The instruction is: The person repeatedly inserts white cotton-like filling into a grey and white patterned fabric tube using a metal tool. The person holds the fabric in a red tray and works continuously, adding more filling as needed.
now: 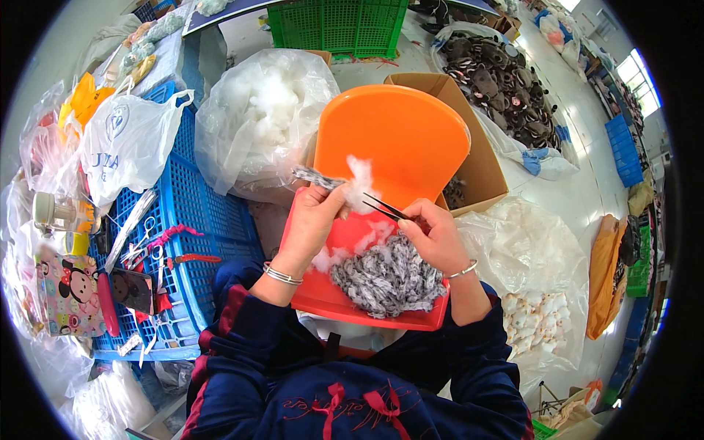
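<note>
My left hand (309, 224) pinches a small grey-and-white fuzzy fabric piece (315, 177) over the red plastic surface (312, 292) at my lap. In my right hand (434, 233) is a pair of black tweezers (385, 210), tips pointing left toward the left fingers. A tuft of white fibre stuffing (359, 180) sits at the tweezer tips, beside the left fingertips. Below both hands lies a heap of similar grey fuzzy pieces (389, 282) on the red surface. Loose stuffing (330, 259) rests at the heap's left.
An orange chair back (396, 132) rises ahead. A clear bag of stuffing (268, 110) stands far left, a cardboard box (477, 158) behind right. Blue crates (213, 227) at left carry scissors (139, 246), a phone (133, 291) and bags. Plastic sheeting (528, 249) lies right.
</note>
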A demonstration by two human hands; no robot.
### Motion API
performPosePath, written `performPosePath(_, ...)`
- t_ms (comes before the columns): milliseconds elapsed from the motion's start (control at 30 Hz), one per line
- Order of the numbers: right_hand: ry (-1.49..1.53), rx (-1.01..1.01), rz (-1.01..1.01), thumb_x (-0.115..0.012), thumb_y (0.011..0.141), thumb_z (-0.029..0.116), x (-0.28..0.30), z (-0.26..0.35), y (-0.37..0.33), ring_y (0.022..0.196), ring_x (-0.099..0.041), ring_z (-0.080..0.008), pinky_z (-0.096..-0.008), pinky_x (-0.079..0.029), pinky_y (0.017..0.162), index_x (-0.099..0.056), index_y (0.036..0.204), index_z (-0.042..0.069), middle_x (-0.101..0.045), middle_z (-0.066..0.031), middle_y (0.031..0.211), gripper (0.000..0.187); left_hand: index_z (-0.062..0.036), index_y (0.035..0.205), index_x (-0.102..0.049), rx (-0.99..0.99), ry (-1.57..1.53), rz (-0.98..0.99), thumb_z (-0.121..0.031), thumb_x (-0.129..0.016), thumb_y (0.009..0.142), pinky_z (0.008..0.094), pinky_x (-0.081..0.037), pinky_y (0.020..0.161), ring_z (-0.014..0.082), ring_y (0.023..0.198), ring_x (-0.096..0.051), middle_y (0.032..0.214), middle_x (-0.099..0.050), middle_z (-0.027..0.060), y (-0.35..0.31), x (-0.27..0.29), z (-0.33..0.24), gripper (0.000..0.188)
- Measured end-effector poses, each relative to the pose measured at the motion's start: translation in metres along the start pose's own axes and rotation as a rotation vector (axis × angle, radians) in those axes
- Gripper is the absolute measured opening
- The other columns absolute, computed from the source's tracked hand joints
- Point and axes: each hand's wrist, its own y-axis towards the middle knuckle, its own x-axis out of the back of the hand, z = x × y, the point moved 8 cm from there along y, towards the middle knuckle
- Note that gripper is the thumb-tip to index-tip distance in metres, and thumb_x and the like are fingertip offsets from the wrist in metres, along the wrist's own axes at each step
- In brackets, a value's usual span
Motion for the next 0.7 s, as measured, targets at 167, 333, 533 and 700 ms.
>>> performPosePath(167,-0.141,0.074,-0.031,-0.066,0.089,0.009,-0.004,0.004,0.003,0.061,-0.056,-0.0133,-0.0274,-0.044,0.056,-0.059,0.092,-0.001,-0.058,-0.0076,0.074,0.012,-0.0013,0.090,-0.067,-0.003,0.049,0.023,-0.015,-0.060,0.096,0.0212,-0.042,0.059,0.0058,0.061,-0.052,0.071,-0.061,0.0000,-0.004,-0.003,0.007,0.016)
performPosePath(333,-0.144,0.041,0.009,-0.065,0.089,0.009,-0.005,0.002,0.003,0.063,-0.059,-0.0174,-0.0292,-0.045,0.058,-0.059,0.091,0.000,-0.059,-0.0102,0.073,0.012,-0.0034,0.089,-0.066,0.059,-0.240,0.028,-0.017,-0.061,0.097,0.0207,-0.040,0.058,0.0065,0.061,-0.051,0.068,-0.058,-0.0010,-0.005,-0.008,0.005,0.016)
performPosePath(533,-0.150,0.103,-0.006,-0.065,0.088,0.008,-0.007,0.006,0.004,0.065,-0.060,-0.0227,-0.0319,-0.046,0.059,-0.060,0.088,0.000,-0.060,-0.0123,0.073,0.010,-0.0034,0.083,-0.066,0.119,-0.209,0.074,-0.020,-0.063,0.096,0.0203,-0.039,0.056,0.0064,0.058,-0.051,0.068,-0.059,0.0005,-0.006,-0.007,0.010,0.021)
performPosePath(700,-0.151,0.152,-0.037,-0.065,0.089,0.007,-0.015,0.004,0.004,0.063,-0.055,-0.0122,-0.0268,-0.044,0.059,-0.059,0.086,-0.001,-0.059,-0.0067,0.074,0.010,-0.0014,0.074,-0.067,0.142,0.037,0.135,-0.020,-0.063,0.094,0.0199,-0.037,0.054,0.0046,0.057,-0.050,0.064,-0.060,0.0009,-0.008,-0.010,0.018,0.028)
